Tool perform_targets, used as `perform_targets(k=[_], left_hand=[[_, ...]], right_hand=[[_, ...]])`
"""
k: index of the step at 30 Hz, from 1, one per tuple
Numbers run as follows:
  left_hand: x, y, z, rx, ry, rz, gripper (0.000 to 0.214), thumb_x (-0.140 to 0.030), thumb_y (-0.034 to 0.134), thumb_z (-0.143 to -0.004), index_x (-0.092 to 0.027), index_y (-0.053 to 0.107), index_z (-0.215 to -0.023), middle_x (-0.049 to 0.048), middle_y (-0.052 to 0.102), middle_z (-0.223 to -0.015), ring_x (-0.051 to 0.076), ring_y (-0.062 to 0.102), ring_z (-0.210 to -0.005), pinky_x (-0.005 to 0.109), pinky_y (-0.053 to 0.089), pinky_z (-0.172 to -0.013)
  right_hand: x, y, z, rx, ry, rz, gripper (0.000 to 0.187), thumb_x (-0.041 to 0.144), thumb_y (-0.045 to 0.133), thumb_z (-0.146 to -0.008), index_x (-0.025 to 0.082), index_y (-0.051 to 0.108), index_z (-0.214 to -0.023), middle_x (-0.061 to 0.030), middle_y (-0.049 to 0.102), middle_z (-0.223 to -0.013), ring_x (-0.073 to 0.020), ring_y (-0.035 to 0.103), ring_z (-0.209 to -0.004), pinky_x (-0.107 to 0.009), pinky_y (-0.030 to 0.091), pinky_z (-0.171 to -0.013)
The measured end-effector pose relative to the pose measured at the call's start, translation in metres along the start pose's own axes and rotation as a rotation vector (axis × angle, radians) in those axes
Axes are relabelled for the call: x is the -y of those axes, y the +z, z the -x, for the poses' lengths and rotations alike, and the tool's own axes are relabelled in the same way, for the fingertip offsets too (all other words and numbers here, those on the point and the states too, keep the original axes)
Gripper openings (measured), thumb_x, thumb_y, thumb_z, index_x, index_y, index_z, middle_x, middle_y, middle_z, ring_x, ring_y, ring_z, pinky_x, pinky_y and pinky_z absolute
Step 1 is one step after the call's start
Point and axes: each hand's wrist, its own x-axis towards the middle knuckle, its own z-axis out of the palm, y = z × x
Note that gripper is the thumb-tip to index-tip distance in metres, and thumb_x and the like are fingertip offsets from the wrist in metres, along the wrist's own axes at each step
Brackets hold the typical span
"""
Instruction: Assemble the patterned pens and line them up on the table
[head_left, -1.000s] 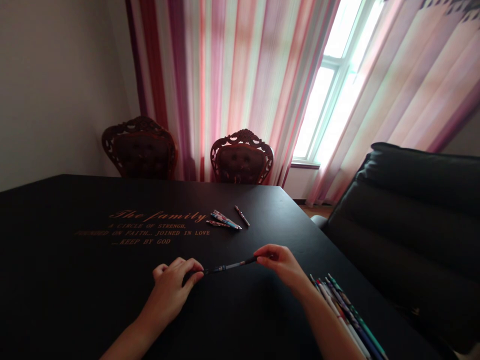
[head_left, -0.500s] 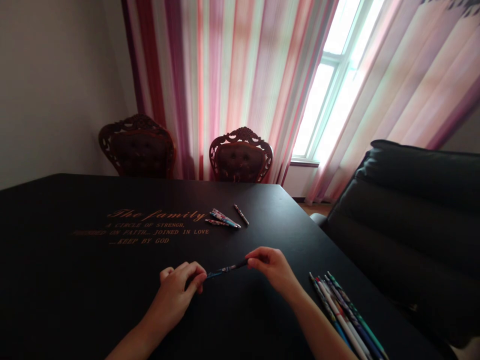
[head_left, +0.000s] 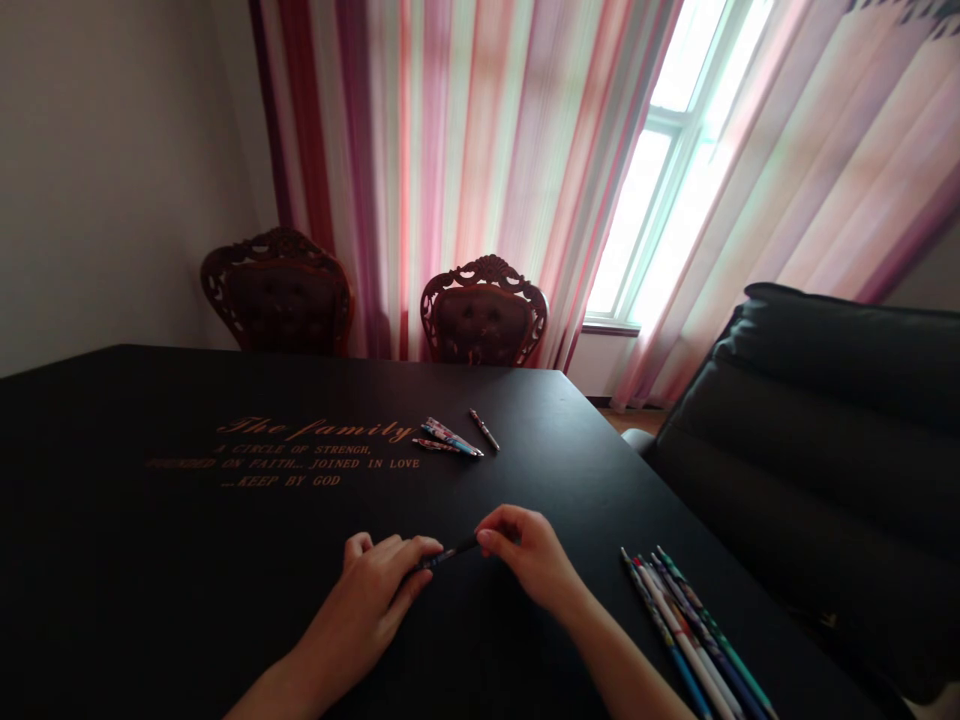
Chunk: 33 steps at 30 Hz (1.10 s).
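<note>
Between my two hands a dark pen is held above the black table, slanting up to the right. My left hand is closed on its left part, thumb and fingers pinching it. The right-hand end sits in the pinched fingertips of my right hand. Beyond my hands lies a small bunch of patterned pens, with a single pen just to its right. Next to my right forearm several longer pens lie side by side, pointing away from me.
Gold lettering is printed on the table at the left. Two carved chairs stand behind the far edge, before a striped curtain. A black leather armchair stands close along the right edge.
My left hand has slid rightward along the pen, covering more of it. My right hand has moved slightly left and toward me, so the hands are closer together. The other pens lie as before.
</note>
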Motion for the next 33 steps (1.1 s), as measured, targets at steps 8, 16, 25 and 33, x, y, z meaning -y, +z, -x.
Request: perform_targets(k=[8,16,25,33], left_hand=[[0.006,-0.002,0.0,-0.008,-0.029,-0.006,0.022,-0.037,0.043,-0.097,-0.038,0.057,-0.114,-0.0038,0.069,-0.097,0.017,0.062,-0.087,0.039,0.026,-0.088],[-0.001,0.0,0.0,0.0,-0.019,-0.056,0.024,-0.044,0.04,-0.097,-0.031,0.06,-0.1,-0.0035,0.067,-0.085,0.017,0.059,-0.076,0.039,0.028,-0.087],[0.003,-0.002,-0.002,-0.008,-0.007,-0.093,0.029,-0.043,0.037,-0.098,-0.027,0.061,-0.092,-0.0046,0.064,-0.075,0.014,0.057,-0.067,0.038,0.03,-0.085],[-0.004,-0.004,0.0,0.032,0.007,-0.043,0.025,-0.042,0.04,-0.098,-0.028,0.06,-0.099,-0.0037,0.066,-0.08,0.016,0.058,-0.072,0.038,0.032,-0.085]], right_hand=[[0.002,-0.014,-0.001,-0.043,-0.038,-0.011,0.015,0.026,0.071,-0.076,0.019,0.074,-0.089,-0.001,0.067,-0.077,-0.0158,0.057,-0.07,-0.027,0.042,-0.065],[0.007,0.001,0.004,-0.017,-0.027,0.034,0.012,0.024,0.073,-0.074,0.02,0.075,-0.085,0.0001,0.067,-0.074,-0.0144,0.053,-0.067,-0.026,0.04,-0.064],[0.01,-0.01,0.003,-0.043,-0.047,0.015,0.015,0.027,0.072,-0.075,0.019,0.075,-0.088,-0.0017,0.07,-0.079,-0.0161,0.057,-0.071,-0.027,0.042,-0.067],[0.013,0.007,0.007,0.03,-0.017,0.039,0.012,0.027,0.075,-0.073,0.02,0.077,-0.082,-0.0004,0.069,-0.072,-0.014,0.053,-0.064,-0.026,0.041,-0.061]])
